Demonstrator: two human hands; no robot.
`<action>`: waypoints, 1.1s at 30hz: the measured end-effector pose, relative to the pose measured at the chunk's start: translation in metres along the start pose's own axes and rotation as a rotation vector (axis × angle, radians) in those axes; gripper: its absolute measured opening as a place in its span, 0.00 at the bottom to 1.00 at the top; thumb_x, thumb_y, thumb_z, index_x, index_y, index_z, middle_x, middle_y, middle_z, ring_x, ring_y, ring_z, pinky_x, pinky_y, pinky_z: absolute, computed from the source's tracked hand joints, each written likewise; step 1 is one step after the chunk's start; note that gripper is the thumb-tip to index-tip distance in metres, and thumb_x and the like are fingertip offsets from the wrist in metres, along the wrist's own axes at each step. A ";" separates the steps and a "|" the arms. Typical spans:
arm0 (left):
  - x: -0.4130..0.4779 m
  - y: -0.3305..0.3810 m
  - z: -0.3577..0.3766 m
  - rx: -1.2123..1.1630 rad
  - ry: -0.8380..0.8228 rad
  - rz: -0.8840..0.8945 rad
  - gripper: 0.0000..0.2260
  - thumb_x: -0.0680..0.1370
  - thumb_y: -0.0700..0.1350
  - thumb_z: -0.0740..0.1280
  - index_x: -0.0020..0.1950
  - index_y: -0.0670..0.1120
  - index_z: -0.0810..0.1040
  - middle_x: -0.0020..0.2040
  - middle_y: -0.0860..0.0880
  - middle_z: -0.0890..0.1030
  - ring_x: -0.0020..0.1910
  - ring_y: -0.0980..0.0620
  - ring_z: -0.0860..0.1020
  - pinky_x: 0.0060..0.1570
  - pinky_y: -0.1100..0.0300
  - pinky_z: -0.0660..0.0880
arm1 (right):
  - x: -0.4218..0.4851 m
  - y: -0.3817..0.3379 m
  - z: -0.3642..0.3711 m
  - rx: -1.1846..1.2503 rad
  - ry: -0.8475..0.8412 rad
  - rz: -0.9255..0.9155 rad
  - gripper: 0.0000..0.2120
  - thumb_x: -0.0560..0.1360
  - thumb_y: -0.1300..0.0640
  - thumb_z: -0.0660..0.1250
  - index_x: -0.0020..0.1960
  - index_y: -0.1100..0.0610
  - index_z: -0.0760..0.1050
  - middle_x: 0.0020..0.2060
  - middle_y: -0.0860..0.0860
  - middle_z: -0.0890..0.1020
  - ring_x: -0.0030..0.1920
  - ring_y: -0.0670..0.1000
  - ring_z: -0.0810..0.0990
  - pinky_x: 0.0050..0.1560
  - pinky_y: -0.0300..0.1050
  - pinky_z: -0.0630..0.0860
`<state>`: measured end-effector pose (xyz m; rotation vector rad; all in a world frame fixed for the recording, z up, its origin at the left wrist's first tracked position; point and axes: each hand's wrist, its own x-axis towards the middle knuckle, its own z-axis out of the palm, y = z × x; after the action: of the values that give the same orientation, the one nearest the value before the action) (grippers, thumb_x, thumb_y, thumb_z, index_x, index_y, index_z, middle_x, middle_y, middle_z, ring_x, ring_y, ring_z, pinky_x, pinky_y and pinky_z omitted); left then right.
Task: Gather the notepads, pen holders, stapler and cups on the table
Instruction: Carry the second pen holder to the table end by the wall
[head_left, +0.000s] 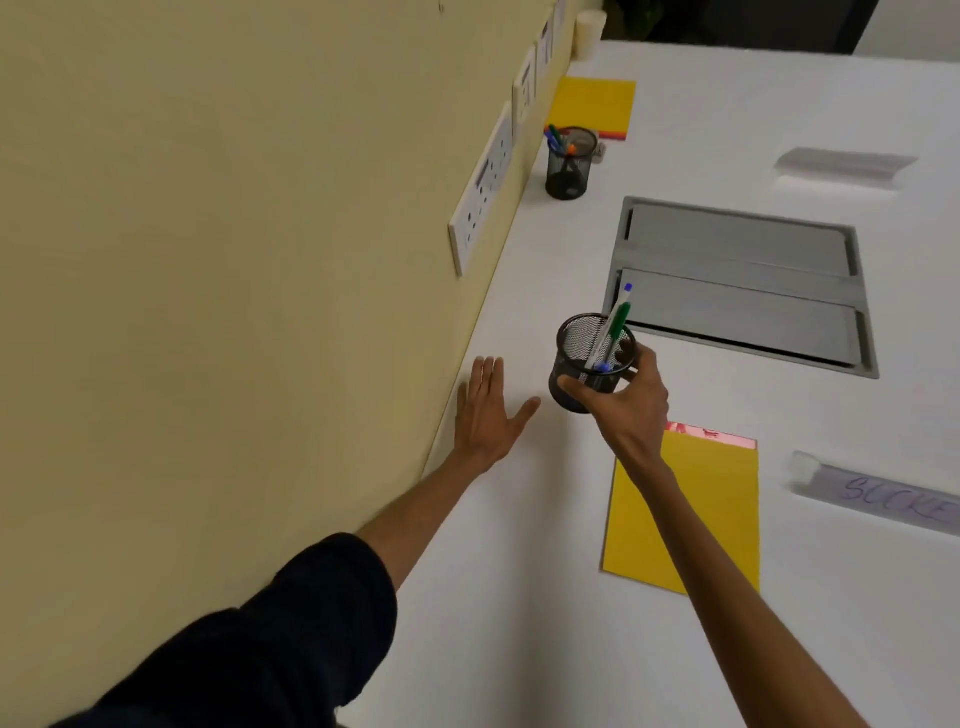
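Note:
My right hand grips a black mesh pen holder with a green and a blue pen in it, held just above the white table. My left hand lies flat and open on the table beside the wall, left of the holder. A yellow notepad lies under my right forearm. A second black mesh pen holder with several pens stands farther back by the wall. Behind it lies another yellow notepad. A pale cup stack stands at the far corner.
A grey cable hatch is set into the table right of the held holder. Two clear name-plate strips lie at the right: strip and strip. Wall sockets line the yellow wall along the table's left edge.

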<state>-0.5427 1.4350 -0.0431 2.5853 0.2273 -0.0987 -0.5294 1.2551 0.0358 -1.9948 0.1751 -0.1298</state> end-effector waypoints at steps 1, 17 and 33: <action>0.007 -0.005 0.006 0.037 -0.009 0.011 0.40 0.78 0.68 0.54 0.80 0.45 0.45 0.81 0.46 0.46 0.79 0.51 0.41 0.77 0.45 0.45 | 0.004 0.003 0.006 0.003 0.003 0.006 0.41 0.61 0.46 0.81 0.69 0.55 0.68 0.62 0.51 0.78 0.57 0.47 0.76 0.55 0.44 0.77; 0.038 -0.013 0.037 0.265 0.116 0.038 0.38 0.79 0.68 0.52 0.81 0.46 0.48 0.81 0.48 0.49 0.80 0.51 0.43 0.77 0.43 0.44 | 0.128 0.006 0.111 0.072 -0.056 -0.023 0.41 0.62 0.51 0.81 0.70 0.55 0.66 0.64 0.51 0.75 0.59 0.45 0.73 0.60 0.44 0.75; 0.040 -0.013 0.040 0.300 0.082 -0.008 0.39 0.77 0.70 0.50 0.81 0.48 0.48 0.81 0.50 0.47 0.80 0.51 0.43 0.77 0.43 0.44 | 0.168 0.009 0.157 0.101 -0.073 -0.060 0.42 0.63 0.52 0.80 0.71 0.57 0.65 0.65 0.53 0.74 0.62 0.51 0.74 0.58 0.39 0.73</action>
<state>-0.5068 1.4312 -0.0883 2.8910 0.2701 -0.0312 -0.3376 1.3615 -0.0354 -1.9020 0.0612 -0.1022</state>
